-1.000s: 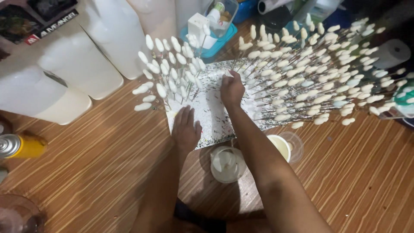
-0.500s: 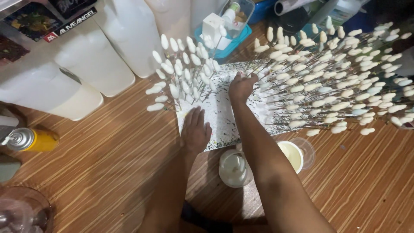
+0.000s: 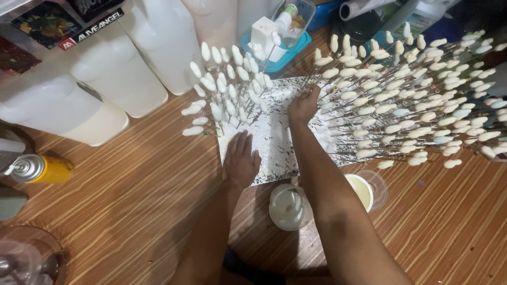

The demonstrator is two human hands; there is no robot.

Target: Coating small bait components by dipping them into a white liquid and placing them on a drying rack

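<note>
View from above onto a wooden desk (image 3: 132,200). A white block (image 3: 274,137), speckled with dark flecks, lies near the middle and carries many thin sticks (image 3: 338,113), each tipped with a small white oval bud (image 3: 401,126). The sticks fan outward in two clusters: a smaller one (image 3: 227,89) toward the upper left and a much larger one spreading to the right.

The left hand (image 3: 240,161) lies flat, palm down, fingers spread and fully extended, pressing on the near left part of the block; it grips nothing. The right hand (image 3: 303,104) reaches to the far side of the block, at the base of the large cluster; its fingers are curled together around the foot of one or more sticks, though exactly which stick it holds cannot be told.

Just in front of the block, beside the right forearm, stand two small round cups: a white one (image 3: 289,207) holding white liquid and a clear one (image 3: 364,190) holding pale yellow liquid. Large translucent white jugs (image 3: 105,79) line the far left edge. A yellow spray can (image 3: 39,169) lies at the left, and a blue tray (image 3: 280,47) with small bottles sits behind the block.
</note>
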